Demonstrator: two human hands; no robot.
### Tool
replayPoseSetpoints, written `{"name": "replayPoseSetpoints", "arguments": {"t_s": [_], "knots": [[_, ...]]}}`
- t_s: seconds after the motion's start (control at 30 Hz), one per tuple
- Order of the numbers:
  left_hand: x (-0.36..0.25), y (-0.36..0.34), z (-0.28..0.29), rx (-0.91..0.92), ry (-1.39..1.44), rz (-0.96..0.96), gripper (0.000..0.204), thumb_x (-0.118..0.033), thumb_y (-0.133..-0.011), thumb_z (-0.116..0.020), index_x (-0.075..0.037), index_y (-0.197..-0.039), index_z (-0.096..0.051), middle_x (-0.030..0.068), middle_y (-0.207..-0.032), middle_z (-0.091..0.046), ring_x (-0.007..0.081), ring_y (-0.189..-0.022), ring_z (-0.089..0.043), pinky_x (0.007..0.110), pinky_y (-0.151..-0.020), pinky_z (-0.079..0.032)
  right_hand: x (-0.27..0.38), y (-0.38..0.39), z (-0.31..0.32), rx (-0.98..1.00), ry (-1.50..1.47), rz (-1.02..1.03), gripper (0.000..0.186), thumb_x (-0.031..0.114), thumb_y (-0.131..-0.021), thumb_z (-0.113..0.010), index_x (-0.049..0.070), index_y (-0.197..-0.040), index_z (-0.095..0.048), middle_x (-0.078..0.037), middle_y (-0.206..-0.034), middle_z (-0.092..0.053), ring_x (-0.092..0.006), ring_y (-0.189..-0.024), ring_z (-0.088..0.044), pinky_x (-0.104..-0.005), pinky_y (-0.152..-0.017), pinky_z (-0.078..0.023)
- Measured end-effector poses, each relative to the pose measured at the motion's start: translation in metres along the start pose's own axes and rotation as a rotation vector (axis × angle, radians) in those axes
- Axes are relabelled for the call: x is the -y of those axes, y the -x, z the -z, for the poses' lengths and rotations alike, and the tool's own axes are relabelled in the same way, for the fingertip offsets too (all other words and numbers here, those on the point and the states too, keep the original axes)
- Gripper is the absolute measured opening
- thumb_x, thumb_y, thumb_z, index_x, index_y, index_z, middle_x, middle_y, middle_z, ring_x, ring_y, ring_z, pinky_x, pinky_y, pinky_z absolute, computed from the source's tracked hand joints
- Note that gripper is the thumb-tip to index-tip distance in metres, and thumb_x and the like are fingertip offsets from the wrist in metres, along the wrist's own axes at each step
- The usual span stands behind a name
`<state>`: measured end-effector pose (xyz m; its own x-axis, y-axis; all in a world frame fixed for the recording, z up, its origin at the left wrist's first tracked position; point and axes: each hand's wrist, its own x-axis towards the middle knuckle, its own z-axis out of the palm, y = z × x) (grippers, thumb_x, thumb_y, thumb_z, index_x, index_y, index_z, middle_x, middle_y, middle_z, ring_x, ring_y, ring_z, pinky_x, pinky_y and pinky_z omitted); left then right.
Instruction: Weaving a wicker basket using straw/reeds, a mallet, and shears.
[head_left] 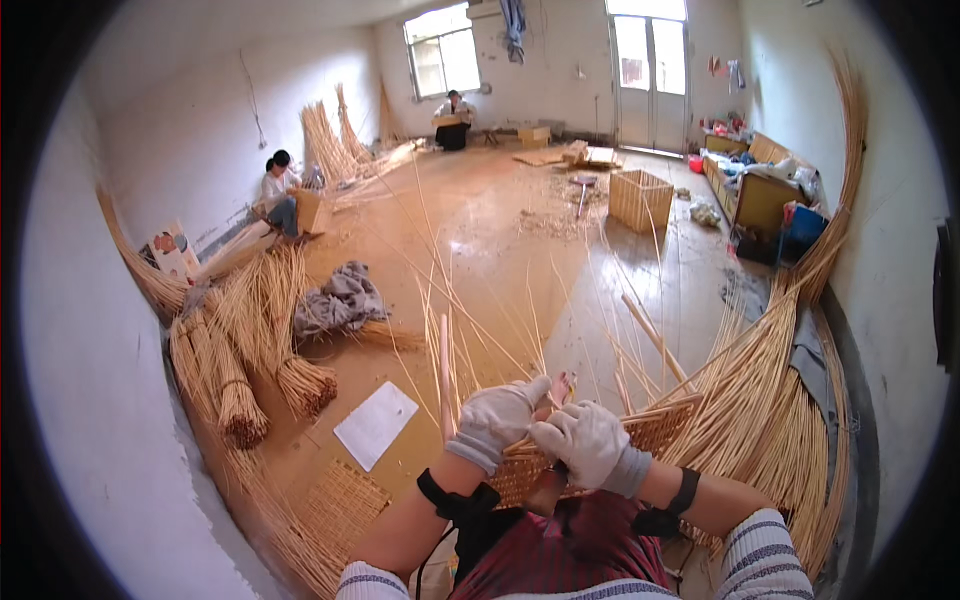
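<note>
Both my hands wear pale gloves and meet over a woven wicker panel with upright rods. My left hand is closed around rods at the panel's top edge, its fingertips partly hidden. My right hand is curled just right of it and lower, touching the rim; what sits inside its fingers is unclear. A thick pale stake rises left of my hands. Long thin rods fan upward beyond them.
Wicker bundles, grey cloth, white sheet and flat woven piece lie left. Loose rods pile right. A wicker box and cluttered cabinets stand farther off. Two people sit working along the walls.
</note>
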<state>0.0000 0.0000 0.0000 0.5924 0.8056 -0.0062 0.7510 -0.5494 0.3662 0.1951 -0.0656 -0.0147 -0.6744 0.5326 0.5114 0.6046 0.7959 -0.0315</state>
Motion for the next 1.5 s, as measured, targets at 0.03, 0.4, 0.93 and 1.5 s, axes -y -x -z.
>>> {"name": "replayPoseSetpoints", "arguments": {"t_s": [0.03,0.4,0.93,1.5], "knots": [[-0.012,0.005,0.002,-0.041,0.051,-0.005,0.048,-0.040,-0.087,-0.071,-0.011,-0.123,-0.057,0.0187,-0.107,-0.071,0.0351,-0.102,-0.069,0.044,-0.085,-0.054,0.000,0.004,0.007,-0.028,-0.072,0.009,0.067,0.023,-0.060,-0.077,0.015,-0.124,-0.059,-0.006,-0.112,-0.065,-0.0263,-0.097,-0.065,-0.0466,-0.079,-0.049],[0.015,0.049,0.036,-0.012,0.355,-0.428,0.047,-0.007,-0.095,-0.059,-0.012,-0.141,-0.053,0.0166,-0.118,-0.069,0.0305,-0.110,-0.069,0.039,-0.093,-0.055,0.016,-0.007,0.019,-0.006,-0.106,0.061,0.062,0.024,-0.067,-0.074,0.018,-0.127,-0.061,-0.005,-0.108,-0.065,-0.0263,-0.101,-0.066,-0.0445,-0.078,-0.051],[0.021,0.045,0.063,0.327,0.268,-0.511,0.068,-0.053,-0.083,-0.079,-0.008,-0.130,-0.060,0.0163,-0.130,-0.058,0.0346,-0.103,-0.067,0.040,-0.086,-0.055,0.012,0.002,0.014,0.066,-0.215,-0.043,0.062,0.019,-0.064,-0.074,0.022,-0.125,-0.064,-0.007,-0.097,-0.062,-0.0296,-0.095,-0.063,-0.0446,-0.080,-0.050],[-0.016,0.078,0.018,-0.137,0.122,-0.457,0.032,-0.036,-0.083,-0.078,-0.018,-0.107,-0.067,0.0057,-0.094,-0.067,0.0321,-0.080,-0.069,0.042,-0.068,-0.053,0.014,-0.005,0.035,0.196,-0.762,-0.001,0.038,0.011,-0.073,-0.075,0.019,-0.110,-0.072,-0.008,-0.096,-0.063,-0.0307,-0.095,-0.062,-0.0410,-0.084,-0.048]]}}
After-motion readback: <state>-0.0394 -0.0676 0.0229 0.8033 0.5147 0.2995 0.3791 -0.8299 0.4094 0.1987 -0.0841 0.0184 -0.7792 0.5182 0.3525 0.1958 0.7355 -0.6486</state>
